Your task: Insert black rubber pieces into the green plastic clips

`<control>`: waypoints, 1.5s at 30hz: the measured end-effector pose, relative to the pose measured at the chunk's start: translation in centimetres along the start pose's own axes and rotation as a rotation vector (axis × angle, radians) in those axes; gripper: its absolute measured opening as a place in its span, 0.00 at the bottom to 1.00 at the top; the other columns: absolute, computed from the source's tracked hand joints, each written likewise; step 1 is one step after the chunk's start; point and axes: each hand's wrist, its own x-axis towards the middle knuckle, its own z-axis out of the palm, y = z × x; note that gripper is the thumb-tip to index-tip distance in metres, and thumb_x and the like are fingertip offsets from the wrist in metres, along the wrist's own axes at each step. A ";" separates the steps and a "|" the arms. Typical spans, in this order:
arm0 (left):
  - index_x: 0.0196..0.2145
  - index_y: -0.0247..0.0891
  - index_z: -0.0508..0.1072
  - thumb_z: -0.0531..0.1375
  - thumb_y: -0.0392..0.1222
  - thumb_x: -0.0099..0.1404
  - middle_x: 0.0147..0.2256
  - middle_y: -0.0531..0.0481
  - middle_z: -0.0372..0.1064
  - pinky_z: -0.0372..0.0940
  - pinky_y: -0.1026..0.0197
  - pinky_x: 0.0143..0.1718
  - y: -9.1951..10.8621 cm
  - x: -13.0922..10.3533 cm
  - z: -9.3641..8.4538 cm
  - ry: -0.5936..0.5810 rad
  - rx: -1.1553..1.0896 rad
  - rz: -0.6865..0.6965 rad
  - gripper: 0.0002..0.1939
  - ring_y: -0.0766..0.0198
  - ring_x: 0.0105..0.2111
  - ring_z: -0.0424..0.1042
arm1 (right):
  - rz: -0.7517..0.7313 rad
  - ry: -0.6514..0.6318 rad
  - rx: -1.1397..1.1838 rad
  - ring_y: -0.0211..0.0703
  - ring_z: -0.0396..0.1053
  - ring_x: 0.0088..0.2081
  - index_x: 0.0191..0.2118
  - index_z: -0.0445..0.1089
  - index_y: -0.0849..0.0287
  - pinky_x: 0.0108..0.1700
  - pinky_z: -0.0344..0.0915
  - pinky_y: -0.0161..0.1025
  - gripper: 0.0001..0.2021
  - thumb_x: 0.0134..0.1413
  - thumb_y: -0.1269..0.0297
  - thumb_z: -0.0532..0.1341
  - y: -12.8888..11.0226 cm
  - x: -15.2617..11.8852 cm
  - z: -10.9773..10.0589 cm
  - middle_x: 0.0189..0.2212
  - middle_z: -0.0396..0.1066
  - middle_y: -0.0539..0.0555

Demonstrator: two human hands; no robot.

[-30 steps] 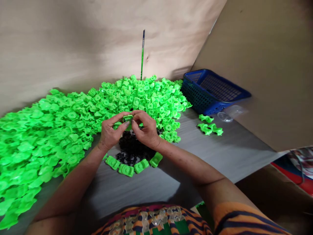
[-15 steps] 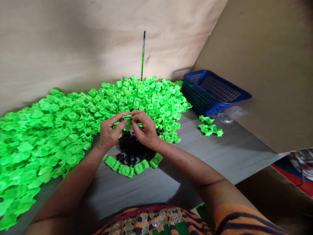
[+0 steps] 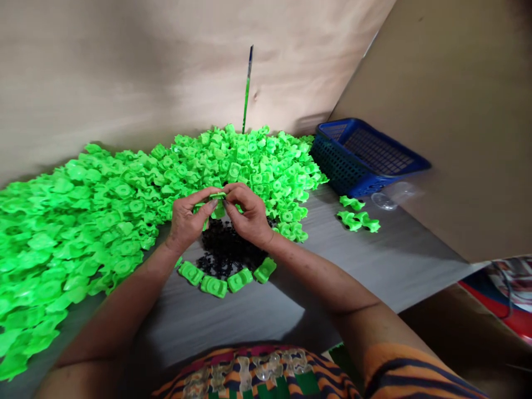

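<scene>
My left hand [image 3: 190, 217] grips a bright green plastic toy car body [image 3: 217, 196] between thumb and fingers. At the car body's right end, my right hand [image 3: 248, 215] is closed in a pinch; anything small between those fingertips is too hidden to make out. Below both hands lies a heap of small black plastic parts [image 3: 233, 249]. A curved row of green car bodies [image 3: 214, 286] lies along the near side of that heap. More green pieces show just behind my fingers, partly covered.
A large pile of green car bodies [image 3: 124, 205] spreads along the back and left of the grey table [image 3: 407, 266]. At right stand a blue plastic basket [image 3: 369, 160], a clear plastic piece [image 3: 384, 201] and several loose green bodies [image 3: 349, 220]. A thin green-and-blue stick [image 3: 247, 91] rises behind the pile.
The view has shifted slightly. Both hands stay at the same car body, and my right fingers have changed their bend a little at its end.
</scene>
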 end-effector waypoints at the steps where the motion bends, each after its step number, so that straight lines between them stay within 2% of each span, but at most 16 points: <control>1: 0.43 0.39 0.87 0.69 0.48 0.62 0.23 0.55 0.74 0.61 0.65 0.20 -0.2 0.0 0.0 0.000 -0.022 -0.021 0.15 0.70 0.15 0.63 | -0.010 -0.003 -0.001 0.42 0.71 0.42 0.32 0.61 0.53 0.44 0.68 0.40 0.09 0.66 0.71 0.58 0.1 0.1 0.0 0.37 0.72 0.54; 4: 0.42 0.38 0.87 0.71 0.48 0.58 0.25 0.54 0.76 0.60 0.65 0.18 -0.5 0.2 0.3 0.025 -0.132 -0.124 0.16 0.70 0.16 0.63 | 0.034 -0.029 0.003 0.40 0.68 0.38 0.33 0.60 0.53 0.41 0.66 0.39 0.08 0.66 0.69 0.58 0.4 0.3 0.0 0.34 0.68 0.51; 8: 0.44 0.36 0.85 0.72 0.48 0.52 0.27 0.51 0.77 0.55 0.66 0.12 -0.4 0.9 0.6 0.115 -0.328 -0.333 0.22 0.67 0.18 0.65 | 0.202 -0.047 0.027 0.37 0.64 0.32 0.38 0.63 0.53 0.36 0.64 0.36 0.07 0.67 0.61 0.61 0.6 0.5 -0.3 0.33 0.63 0.48; 10: 0.48 0.37 0.84 0.71 0.49 0.54 0.33 0.47 0.81 0.54 0.66 0.12 -0.4 1.3 0.5 0.138 -0.367 -0.393 0.24 0.65 0.20 0.70 | 0.215 -0.031 -0.022 0.38 0.65 0.33 0.39 0.63 0.53 0.36 0.64 0.36 0.08 0.65 0.59 0.64 0.3 0.5 -0.4 0.34 0.65 0.48; 13: 0.52 0.38 0.82 0.68 0.49 0.59 0.39 0.43 0.83 0.55 0.67 0.12 -0.6 1.7 0.1 0.136 -0.368 -0.421 0.24 0.63 0.23 0.74 | 0.157 -0.074 -0.140 0.39 0.65 0.33 0.36 0.63 0.54 0.37 0.64 0.38 0.07 0.65 0.63 0.62 0.0 0.1 -0.3 0.32 0.67 0.49; 17: 0.53 0.38 0.80 0.69 0.45 0.58 0.40 0.44 0.83 0.54 0.67 0.12 -0.6 1.9 -0.6 0.123 -0.352 -0.393 0.25 0.62 0.25 0.76 | 0.221 -0.272 -0.326 0.42 0.65 0.33 0.33 0.66 0.56 0.39 0.61 0.39 0.06 0.63 0.72 0.58 0.2 -0.1 -0.3 0.30 0.68 0.50; 20: 0.54 0.37 0.80 0.71 0.43 0.55 0.38 0.45 0.82 0.53 0.68 0.12 -0.4 2.3 -1.4 0.137 -0.297 -0.317 0.28 0.57 0.29 0.80 | 0.281 -0.559 -0.544 0.47 0.67 0.37 0.35 0.73 0.59 0.42 0.60 0.42 0.09 0.64 0.74 0.57 0.3 0.3 -0.6 0.32 0.72 0.56; 23: 0.53 0.37 0.81 0.72 0.41 0.54 0.35 0.46 0.81 0.54 0.68 0.12 -0.1 2.5 -1.6 0.151 -0.289 -0.330 0.27 0.56 0.28 0.80 | 0.256 -0.867 -0.729 0.54 0.68 0.45 0.42 0.78 0.64 0.47 0.60 0.45 0.13 0.67 0.75 0.55 0.0 0.5 -0.4 0.40 0.77 0.64; 26: 0.50 0.36 0.82 0.71 0.39 0.54 0.35 0.46 0.82 0.54 0.68 0.12 -0.1 2.3 -1.2 0.119 -0.288 -0.371 0.24 0.60 0.23 0.77 | 0.247 -1.011 -0.821 0.57 0.68 0.51 0.50 0.78 0.69 0.50 0.61 0.47 0.16 0.69 0.77 0.53 -0.2 0.4 0.2 0.47 0.77 0.68; 30: 0.49 0.37 0.82 0.69 0.40 0.57 0.36 0.45 0.82 0.54 0.67 0.13 -0.2 2.1 -0.8 0.086 -0.277 -0.372 0.20 0.61 0.24 0.77 | 0.230 -1.051 -0.807 0.57 0.68 0.52 0.51 0.79 0.68 0.51 0.61 0.47 0.16 0.69 0.76 0.54 -0.1 0.0 0.9 0.47 0.77 0.68; 33: 0.47 0.37 0.82 0.70 0.41 0.59 0.34 0.46 0.80 0.55 0.68 0.14 -0.2 2.1 -0.9 0.082 -0.269 -0.360 0.18 0.61 0.25 0.77 | 0.228 -1.055 -0.820 0.58 0.68 0.53 0.49 0.80 0.68 0.51 0.61 0.48 0.16 0.69 0.76 0.54 0.0 0.0 1.0 0.47 0.76 0.68; 37: 0.46 0.36 0.83 0.70 0.39 0.56 0.29 0.49 0.76 0.56 0.67 0.13 -0.3 2.1 -0.8 0.096 -0.259 -0.350 0.19 0.62 0.23 0.73 | 0.250 -1.065 -0.828 0.60 0.67 0.55 0.50 0.79 0.69 0.53 0.60 0.49 0.17 0.69 0.76 0.53 -0.3 0.1 0.9 0.50 0.76 0.69; 41: 0.46 0.36 0.84 0.70 0.39 0.56 0.27 0.51 0.74 0.56 0.68 0.14 -0.5 2.1 -0.7 0.109 -0.252 -0.334 0.18 0.63 0.23 0.72 | 0.276 -1.020 -0.800 0.60 0.67 0.56 0.57 0.75 0.69 0.54 0.61 0.50 0.18 0.71 0.73 0.53 -0.5 0.1 1.0 0.52 0.76 0.68; 45: 0.47 0.36 0.84 0.70 0.41 0.56 0.28 0.50 0.75 0.58 0.67 0.14 -0.5 2.1 -0.6 0.106 -0.238 -0.335 0.20 0.63 0.23 0.71 | 0.233 -1.054 -0.724 0.59 0.67 0.56 0.57 0.76 0.64 0.54 0.61 0.49 0.17 0.70 0.73 0.55 -0.2 -0.1 1.2 0.53 0.76 0.66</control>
